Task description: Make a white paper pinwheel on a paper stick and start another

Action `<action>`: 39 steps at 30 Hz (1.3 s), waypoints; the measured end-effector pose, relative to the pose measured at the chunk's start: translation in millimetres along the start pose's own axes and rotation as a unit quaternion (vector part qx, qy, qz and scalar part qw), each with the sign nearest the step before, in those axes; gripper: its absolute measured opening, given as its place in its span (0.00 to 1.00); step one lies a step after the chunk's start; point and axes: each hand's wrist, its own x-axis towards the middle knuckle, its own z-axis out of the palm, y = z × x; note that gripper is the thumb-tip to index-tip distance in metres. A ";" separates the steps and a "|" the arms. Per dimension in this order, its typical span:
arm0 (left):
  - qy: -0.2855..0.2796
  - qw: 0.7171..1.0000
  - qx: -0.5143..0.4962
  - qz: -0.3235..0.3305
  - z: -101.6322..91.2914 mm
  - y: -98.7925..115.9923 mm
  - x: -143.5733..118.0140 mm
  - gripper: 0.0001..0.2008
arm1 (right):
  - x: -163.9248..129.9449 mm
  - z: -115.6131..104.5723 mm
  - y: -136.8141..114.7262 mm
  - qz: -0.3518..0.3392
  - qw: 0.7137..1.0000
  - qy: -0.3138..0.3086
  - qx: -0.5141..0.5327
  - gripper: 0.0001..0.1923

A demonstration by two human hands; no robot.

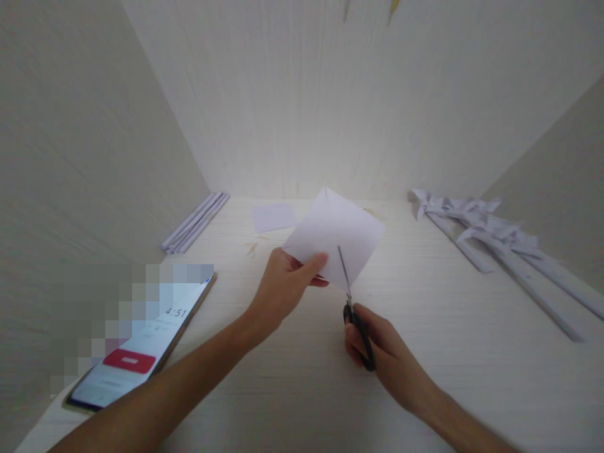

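A square sheet of white paper is held up above the table, turned so one corner points toward me. My left hand pinches its left side, thumb on top and fingers beneath. In my right hand is a pair of black-handled scissors, my fingers wrapped in the handles. One blade lies over the paper, running from the near corner toward the middle. The other blade is hidden, so I cannot tell how far the scissors are spread.
Several rolled paper sticks lie at the back left. Paper pinwheels on paper sticks rest at the right. A small white paper piece and thin brownish scraps are behind my left hand. A lit phone stands at the left.
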 end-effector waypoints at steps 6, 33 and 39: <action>-0.006 1.000 -0.007 -0.005 0.3 -0.6 -0.2 0.12 | -0.3 0.0 -1.6 0.002 1.000 0.004 0.006 0.16; 0.135 0.985 -0.039 0.104 -15.9 -4.5 18.6 0.14 | 4.9 -0.6 -1.1 0.017 0.991 0.076 0.110 0.15; 0.027 0.998 0.024 0.047 -12.1 -6.0 14.0 0.10 | 13.9 -9.2 5.4 0.008 0.935 0.249 0.252 0.14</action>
